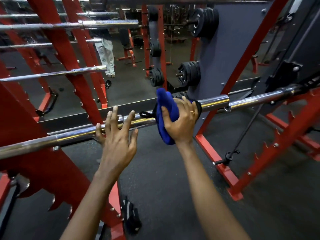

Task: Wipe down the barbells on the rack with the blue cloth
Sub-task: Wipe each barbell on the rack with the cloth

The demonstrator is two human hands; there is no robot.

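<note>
My right hand (180, 125) is closed around the blue cloth (167, 116), bunched thick and wrapped over the nearest barbell (242, 103), which runs from lower left to middle right of the frame across the red rack (225, 161). My left hand (117, 141) sits lower left of the cloth with its fingers (112, 115) spread wide, tips at or just over the bar, gripping nothing. The cloth looks soft and floppy, so I judge it needs a full-palm squeeze around the shaft instead of a pinch, or it will slip off the polished chrome. The bar is stiff, smooth and probably heavy; it may roll in its hooks, so steadying it with the free hand on the bare shaft seems wise. A black strap (147, 115) hangs on the bar just left of the cloth and could snag. More barbells (69, 25) rest higher, in the upper left of the frame.
</note>
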